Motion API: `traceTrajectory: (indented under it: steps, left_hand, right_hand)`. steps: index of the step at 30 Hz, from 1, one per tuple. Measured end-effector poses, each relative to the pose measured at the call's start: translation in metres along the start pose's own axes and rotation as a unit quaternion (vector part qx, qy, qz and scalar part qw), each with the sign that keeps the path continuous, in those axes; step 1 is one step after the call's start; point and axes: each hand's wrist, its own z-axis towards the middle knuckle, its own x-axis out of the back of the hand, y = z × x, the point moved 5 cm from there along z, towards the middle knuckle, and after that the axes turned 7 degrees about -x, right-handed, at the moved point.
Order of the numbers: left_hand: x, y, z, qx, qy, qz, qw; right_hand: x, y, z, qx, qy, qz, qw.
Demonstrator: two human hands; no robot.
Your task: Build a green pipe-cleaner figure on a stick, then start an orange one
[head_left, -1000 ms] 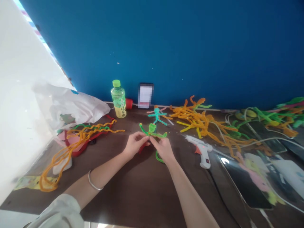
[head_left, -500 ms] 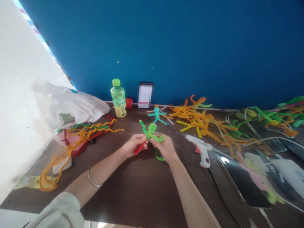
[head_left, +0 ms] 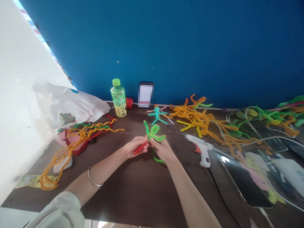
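Both hands meet over the middle of the dark table. My left hand [head_left: 133, 148] is closed in a pinch on a red pipe cleaner [head_left: 140, 148] that points down and left. My right hand [head_left: 163, 149] is closed on a green pipe-cleaner figure [head_left: 153, 132], whose loop head and two arms stick up above my fingers. A green tail [head_left: 157, 159] curls below my right hand. The fingertips of both hands touch at the figure's base.
A green-capped drink bottle [head_left: 118, 98] and a phone [head_left: 145, 94] stand at the blue wall. A teal figure [head_left: 157, 115], orange pipe-cleaner heaps [head_left: 199, 121], a white glue gun [head_left: 201, 149], wavy orange strands [head_left: 78, 139] and a white plastic bag [head_left: 68, 106] surround my hands.
The green figure has tilted upright and shifted slightly right. The red pipe cleaner now shows between my left fingers. Both hands stay together at the same spot.
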Motion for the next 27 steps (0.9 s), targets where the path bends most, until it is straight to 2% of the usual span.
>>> traceTrajectory:
  steps: [3,5,8,11,15,19,23,27]
  left_hand:
    - [0.000,0.012,0.001,-0.146,0.064,0.053,0.986]
    - [0.001,0.022,-0.004,-0.245,0.107,0.122,0.956]
    - [-0.002,0.031,-0.013,-0.314,0.135,0.233,0.910]
    - [-0.005,0.031,-0.015,-0.316,0.115,0.281,0.899]
    - [-0.003,0.030,-0.012,-0.314,0.119,0.268,0.903]
    - [0.003,0.027,-0.007,-0.295,0.128,0.192,0.927]
    - [0.006,0.019,-0.002,-0.260,0.114,0.093,0.954]
    - [0.007,0.014,0.002,-0.232,0.109,0.003,0.967]
  right_hand:
    - [0.005,0.001,0.004,0.012,0.045,0.018,0.999]
    - [0.006,-0.002,0.004,0.024,0.074,0.004,0.997]
    - [0.008,-0.006,0.002,0.035,0.118,-0.049,0.991]
    - [0.010,-0.010,0.000,0.050,0.148,-0.106,0.982]
    - [0.008,-0.012,-0.002,0.069,0.154,-0.131,0.977]
    - [0.003,-0.010,-0.001,0.062,0.123,-0.089,0.986]
    - [0.004,-0.003,0.001,0.011,0.111,-0.032,0.993]
    - [0.008,0.002,0.004,-0.026,0.115,0.003,0.993]
